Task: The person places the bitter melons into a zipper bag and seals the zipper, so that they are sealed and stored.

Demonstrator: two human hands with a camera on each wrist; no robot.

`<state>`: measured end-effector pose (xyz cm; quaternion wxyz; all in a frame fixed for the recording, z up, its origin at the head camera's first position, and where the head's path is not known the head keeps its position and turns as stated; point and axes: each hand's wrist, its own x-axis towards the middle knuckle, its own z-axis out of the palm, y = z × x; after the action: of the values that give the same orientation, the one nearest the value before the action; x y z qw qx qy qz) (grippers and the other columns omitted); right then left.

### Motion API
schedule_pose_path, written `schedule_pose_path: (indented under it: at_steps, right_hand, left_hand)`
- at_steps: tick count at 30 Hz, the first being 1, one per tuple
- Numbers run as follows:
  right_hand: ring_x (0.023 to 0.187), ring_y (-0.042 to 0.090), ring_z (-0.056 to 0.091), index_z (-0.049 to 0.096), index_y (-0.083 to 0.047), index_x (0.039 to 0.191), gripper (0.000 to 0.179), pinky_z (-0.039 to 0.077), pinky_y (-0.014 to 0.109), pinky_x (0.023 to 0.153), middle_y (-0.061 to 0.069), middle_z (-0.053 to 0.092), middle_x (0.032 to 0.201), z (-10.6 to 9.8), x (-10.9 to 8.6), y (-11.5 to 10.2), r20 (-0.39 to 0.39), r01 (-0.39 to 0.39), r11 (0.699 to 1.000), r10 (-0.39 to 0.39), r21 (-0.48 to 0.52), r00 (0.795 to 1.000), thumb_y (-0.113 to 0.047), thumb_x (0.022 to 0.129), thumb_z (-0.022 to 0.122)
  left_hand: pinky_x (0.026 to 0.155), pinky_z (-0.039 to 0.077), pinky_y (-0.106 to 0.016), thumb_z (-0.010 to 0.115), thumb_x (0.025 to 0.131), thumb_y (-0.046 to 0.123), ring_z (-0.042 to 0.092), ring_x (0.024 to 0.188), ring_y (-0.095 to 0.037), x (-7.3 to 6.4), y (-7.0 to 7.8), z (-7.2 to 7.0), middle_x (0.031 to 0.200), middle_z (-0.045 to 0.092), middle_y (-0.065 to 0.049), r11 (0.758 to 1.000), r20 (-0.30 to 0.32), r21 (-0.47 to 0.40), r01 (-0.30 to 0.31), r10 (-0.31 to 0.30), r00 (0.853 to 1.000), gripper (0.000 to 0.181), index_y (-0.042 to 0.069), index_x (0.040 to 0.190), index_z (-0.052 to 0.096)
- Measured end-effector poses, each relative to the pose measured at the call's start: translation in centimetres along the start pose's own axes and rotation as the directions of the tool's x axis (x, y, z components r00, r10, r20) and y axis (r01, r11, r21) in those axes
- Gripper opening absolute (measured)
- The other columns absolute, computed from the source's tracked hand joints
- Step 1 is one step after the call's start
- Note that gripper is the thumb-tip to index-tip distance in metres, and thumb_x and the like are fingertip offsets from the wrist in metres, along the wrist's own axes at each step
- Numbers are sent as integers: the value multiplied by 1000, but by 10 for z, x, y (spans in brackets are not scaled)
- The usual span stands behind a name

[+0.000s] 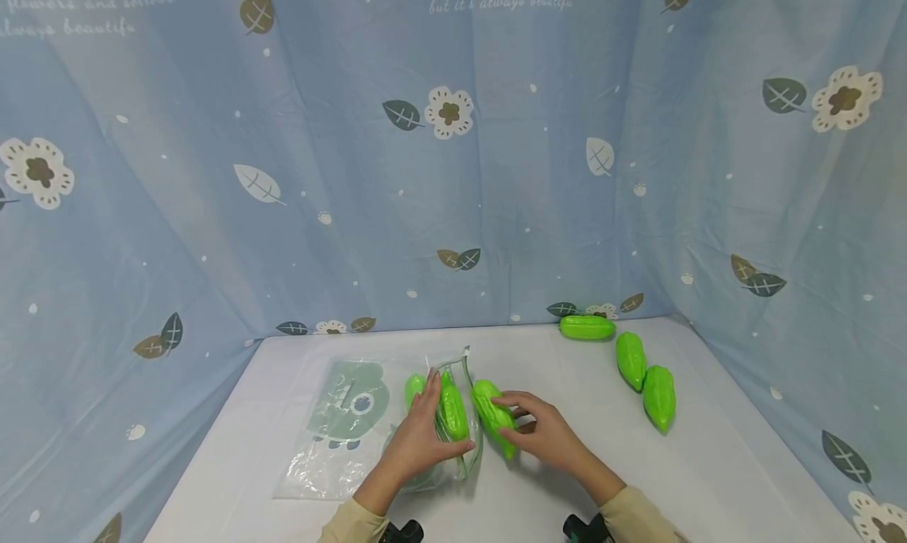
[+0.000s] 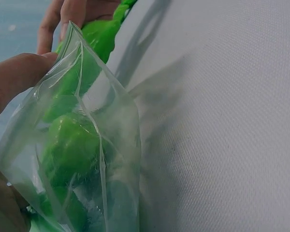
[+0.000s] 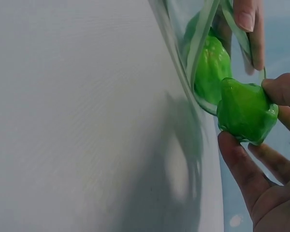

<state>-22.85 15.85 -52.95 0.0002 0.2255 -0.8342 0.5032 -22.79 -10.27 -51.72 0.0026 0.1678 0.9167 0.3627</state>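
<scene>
Beige sleeves (image 1: pixel 354 521) lie nearest us. At the fingers, the right hand (image 1: pixel 544 435) pinches a glossy green, ridged, tapering, plastic-looking starfruit (image 1: pixel 490 409) with bent thumb and fingers. We see the left hand (image 1: pixel 416 442) spread wide, fairly straight fingers and thumb touching the mouth of a thin, clear, green-rimmed plastic bag (image 1: pixel 294 476), the held fruit just beside that mouth. To load it well, we judge it best to aim one tapered end into the gap and release only past the rim, since the ridges could snag such soft film. Inside, an enclosed starfruit (image 1: pixel 453 409) and a second one (image 1: pixel 414 387) show. The bag, crinkled and shiny, lies toward the left edge of the white, woven-textured tabletop (image 1: pixel 524 350); near its far right corner rest three loose starfruits (image 1: pixel 631 360), smooth-skinned and hard-looking.
</scene>
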Motion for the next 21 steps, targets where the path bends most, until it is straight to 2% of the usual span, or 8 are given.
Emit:
schedule_pose_path:
  at_steps: [5, 13, 21]
  right_hand:
    - [104, 24, 65, 65, -20, 136, 44, 59, 29, 79, 9, 57, 142, 6, 8, 3, 15, 6, 1000, -6, 5, 1000, -22, 93, 77]
    - [101, 23, 64, 65, -17, 135, 44, 60, 31, 77, 12, 58, 141, 17, 19, 3, 8, 43, 998, -43, -55, 999, -21, 93, 77]
    - [106, 22, 64, 63, -20, 138, 45, 59, 30, 83, 8, 55, 145, 23, 25, 0, 13, -4, 997, 5, -80, 1000, -25, 95, 74]
  left_hand:
    - [106, 37, -71, 85, 77, 54, 23, 144, -59, 1, -1, 1, 170, 11, -15, 1000, 11, 3, -3, 3, 1000, 122, 5, 163, 14]
    - [106, 37, -71, 85, 77, 54, 23, 144, -59, 0, 0, -1, 170, 11, -14, 1000, 2, 6, -14, 14, 1000, 122, 4, 163, 14]
    - [106, 37, -71, 84, 77, 56, 22, 144, -59, -1, 0, 0, 170, 11, -14, 1000, 5, 10, -14, 14, 1000, 123, 3, 163, 14]
